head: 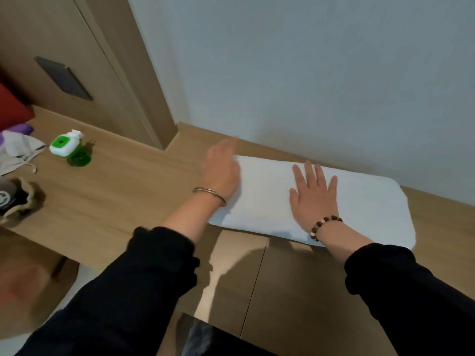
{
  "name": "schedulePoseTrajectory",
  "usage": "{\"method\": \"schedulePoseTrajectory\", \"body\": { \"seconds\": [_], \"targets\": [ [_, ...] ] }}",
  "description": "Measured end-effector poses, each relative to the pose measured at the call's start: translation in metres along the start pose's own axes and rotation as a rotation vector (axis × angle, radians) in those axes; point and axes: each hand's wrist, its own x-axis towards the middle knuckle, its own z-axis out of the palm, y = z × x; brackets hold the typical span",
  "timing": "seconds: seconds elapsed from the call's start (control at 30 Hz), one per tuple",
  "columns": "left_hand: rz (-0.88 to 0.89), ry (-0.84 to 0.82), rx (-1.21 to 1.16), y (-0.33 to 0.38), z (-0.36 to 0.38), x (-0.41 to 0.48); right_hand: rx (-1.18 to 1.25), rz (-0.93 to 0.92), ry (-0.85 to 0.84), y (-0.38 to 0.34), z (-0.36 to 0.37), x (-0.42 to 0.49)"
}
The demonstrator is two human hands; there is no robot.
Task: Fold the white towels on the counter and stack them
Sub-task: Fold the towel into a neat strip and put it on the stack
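1. The white towel [267, 194] lay folded into a long flat band on the right stretch of the worktop [128, 191]. Its far long side ran just short of the back edge under the wall, and its near long side ran along the front edge.
2. The cloth read plain white and smooth, with rounded corners. The near right corner drooped past the front edge.
3. Your right hand [312, 199] lay palm down on the towel's middle, fingers straight and spread. You wore a bead bracelet [325, 226] at that wrist.
4. Your left hand [222, 170] was at the towel's left end, motion-blurred, with fingers straight and close together, touching the cloth's edge. You wore a metal bangle [209, 194] at that wrist.
5. A green-and-white bottle [68, 147] stood toward the worktop's left end, well apart from the towel. Its white top carried a green patch with a dark square, and any lettering was too blurred to read.
6. A beige pouch [19, 199] sat at the left edge. The dark item inside it bore a pale round mark that was not legible.
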Motion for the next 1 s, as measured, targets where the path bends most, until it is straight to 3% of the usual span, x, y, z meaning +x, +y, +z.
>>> {"method": "schedulePoseTrajectory", "body": {
  "seconds": [0.07, 0.17, 0.27, 0.37, 0.5, 0.57, 0.67, 0.77, 0.87, 0.93, 1.0],
  "targets": [
    [0.183, -0.163, 0.249, 0.027, 0.034, 0.001, 0.007, 0.011, -0.004, 0.002, 0.000, 0.001],
    [0.199, -0.339, 0.518, 0.023, 0.066, -0.003, 0.036, 0.017, -0.019, 0.004, 0.001, 0.002],
    [0.196, -0.298, 0.510, 0.010, 0.070, -0.001, 0.043, 0.090, -0.036, 0.022, 0.002, 0.000],
    [0.202, -0.265, 0.517, 0.008, 0.071, 0.000, 0.046, 0.300, -0.045, 0.070, 0.002, -0.011],
    [0.206, -0.321, 0.428, 0.009, 0.063, 0.002, 0.059, 0.476, -0.105, 0.115, -0.009, -0.027],
    [0.193, -0.395, 0.323, 0.007, 0.053, 0.016, 0.049, 0.427, -0.105, 0.112, -0.015, -0.021],
    [0.239, -0.628, 0.293, 0.012, 0.034, 0.055, 0.149, 0.096, -0.110, 0.098, -0.031, 0.015],
    [0.134, -0.949, 0.269, 0.025, 0.030, 0.098, 0.276, -0.204, -0.431, 0.085, -0.059, 0.072],
    [0.079, -1.212, 0.441, 0.032, 0.040, 0.124, 0.049, -0.215, -0.876, 0.082, -0.070, 0.114],
    [0.063, -1.276, 0.473, 0.030, 0.051, 0.129, -0.113, -0.156, -0.975, 0.085, -0.061, 0.131],
    [0.067, -1.258, 0.415, 0.026, 0.059, 0.125, -0.199, -0.084, -0.946, 0.088, -0.049, 0.138]
  ]
}}
